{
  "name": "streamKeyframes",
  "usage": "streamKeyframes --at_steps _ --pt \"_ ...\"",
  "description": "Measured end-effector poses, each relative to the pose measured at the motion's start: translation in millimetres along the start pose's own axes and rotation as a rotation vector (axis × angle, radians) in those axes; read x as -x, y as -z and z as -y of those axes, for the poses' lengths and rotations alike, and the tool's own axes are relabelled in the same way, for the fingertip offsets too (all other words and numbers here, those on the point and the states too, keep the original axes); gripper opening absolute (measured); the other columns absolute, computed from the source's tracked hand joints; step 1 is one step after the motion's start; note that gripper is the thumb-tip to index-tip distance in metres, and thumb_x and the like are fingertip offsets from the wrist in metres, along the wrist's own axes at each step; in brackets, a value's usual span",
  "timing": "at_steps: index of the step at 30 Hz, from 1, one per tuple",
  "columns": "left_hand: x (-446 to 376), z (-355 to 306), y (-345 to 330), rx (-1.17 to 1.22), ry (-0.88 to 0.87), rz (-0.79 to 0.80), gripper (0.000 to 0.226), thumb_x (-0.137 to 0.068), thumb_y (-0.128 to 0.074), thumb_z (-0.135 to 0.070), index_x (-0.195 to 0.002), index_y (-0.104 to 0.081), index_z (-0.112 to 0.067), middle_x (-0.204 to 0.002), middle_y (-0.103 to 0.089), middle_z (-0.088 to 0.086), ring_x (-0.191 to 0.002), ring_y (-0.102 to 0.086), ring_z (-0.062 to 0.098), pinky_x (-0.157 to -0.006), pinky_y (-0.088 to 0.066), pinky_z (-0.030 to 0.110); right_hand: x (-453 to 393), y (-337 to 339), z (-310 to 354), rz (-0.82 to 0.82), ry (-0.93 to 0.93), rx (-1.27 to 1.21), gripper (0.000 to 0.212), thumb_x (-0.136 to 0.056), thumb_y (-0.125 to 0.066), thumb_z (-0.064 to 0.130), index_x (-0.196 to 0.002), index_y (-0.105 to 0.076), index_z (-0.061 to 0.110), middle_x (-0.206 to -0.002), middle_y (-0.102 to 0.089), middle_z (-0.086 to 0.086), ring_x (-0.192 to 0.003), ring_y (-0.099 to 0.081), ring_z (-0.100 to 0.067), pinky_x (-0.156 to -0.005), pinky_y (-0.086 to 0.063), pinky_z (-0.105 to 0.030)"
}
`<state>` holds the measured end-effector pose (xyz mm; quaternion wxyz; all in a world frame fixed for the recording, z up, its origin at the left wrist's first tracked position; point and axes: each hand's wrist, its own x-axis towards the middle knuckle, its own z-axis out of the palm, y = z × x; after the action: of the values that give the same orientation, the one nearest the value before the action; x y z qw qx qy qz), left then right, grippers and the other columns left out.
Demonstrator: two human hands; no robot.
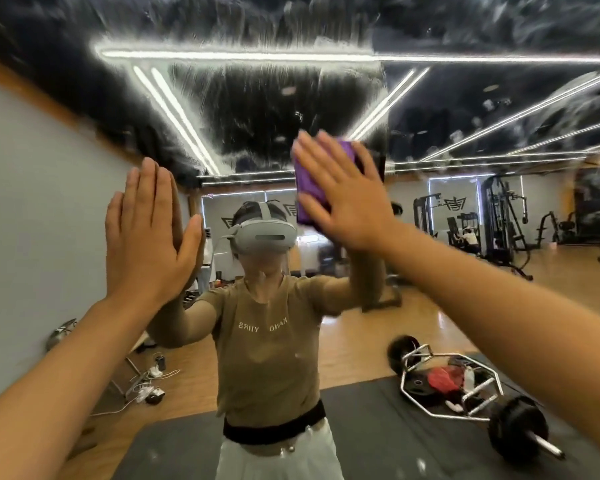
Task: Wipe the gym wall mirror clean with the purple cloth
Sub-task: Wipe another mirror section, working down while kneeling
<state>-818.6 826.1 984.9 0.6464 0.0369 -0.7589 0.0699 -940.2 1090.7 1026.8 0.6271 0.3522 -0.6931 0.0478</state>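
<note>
- Your left hand (149, 233) lies flat and open against the large smeared wall mirror (243, 109), bracing you; keep it there.
- Your right hand (343, 192), fingers straight, presses the folded purple cloth (309, 178) to the glass; sweep upward in overlapping passes through the white streaks.
- Reflected: wooden floor, a hexagonal chrome barbell (465, 393).

1. The purple cloth (310, 181), folded, lies flat against the glass under my right hand (340, 199).
2. The mirror (257, 109) is upright, its upper part smeared with white streaks.
</note>
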Motion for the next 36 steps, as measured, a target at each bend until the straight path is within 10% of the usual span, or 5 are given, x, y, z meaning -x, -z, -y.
streamKeyframes --at_steps 7,20,25,36 --pt "5.8 14.3 4.2 0.012 -0.079 0.043 0.074 -0.103 -0.025 -0.053 -0.162 -0.007 -0.013 -0.17 0.0 0.004 -0.154 0.009 0.011 -0.121 0.014 0.022 -48.1 2.2 8.7 -0.121 -0.232 -0.063 0.065 -0.105 -0.028 0.048 -0.162 -0.02 0.017 -0.169 -0.017 0.0 -0.157 -0.01 -0.02 -0.126 -0.002 -0.047" --pt "8.8 13.1 6.2 0.053 -0.064 0.055 0.076 -0.1 -0.023 -0.053 -0.162 -0.009 -0.011 -0.17 0.0 0.004 -0.156 0.005 0.018 -0.12 0.016 0.021 201.5 -38.6 102.1 0.063 0.156 0.049 0.072 -0.1 -0.043 0.05 -0.162 -0.021 0.021 -0.169 -0.017 0.003 -0.156 -0.018 -0.022 -0.127 -0.006 -0.05" --pt "8.9 17.3 6.5 0.056 -0.091 0.057 0.076 -0.1 -0.023 -0.053 -0.162 -0.011 -0.01 -0.17 -0.003 0.006 -0.156 0.003 0.02 -0.121 0.015 0.022 133.5 -27.1 64.0 0.105 0.3 0.08 0.068 -0.101 -0.036 0.05 -0.162 -0.021 0.023 -0.169 -0.017 0.001 -0.156 -0.015 -0.02 -0.126 -0.006 -0.049" --pt "12.8 29.4 8.6 0.045 -0.151 0.058 0.072 -0.102 -0.027 -0.049 -0.162 -0.014 -0.011 -0.17 -0.007 0.006 -0.156 -0.001 0.02 -0.122 0.013 0.023 -66.4 2.9 31.0 -0.061 -0.211 0.01 0.065 -0.104 -0.021 0.049 -0.162 -0.017 0.02 -0.17 -0.014 0.002 -0.157 -0.007 -0.019 -0.126 0.0 -0.045"
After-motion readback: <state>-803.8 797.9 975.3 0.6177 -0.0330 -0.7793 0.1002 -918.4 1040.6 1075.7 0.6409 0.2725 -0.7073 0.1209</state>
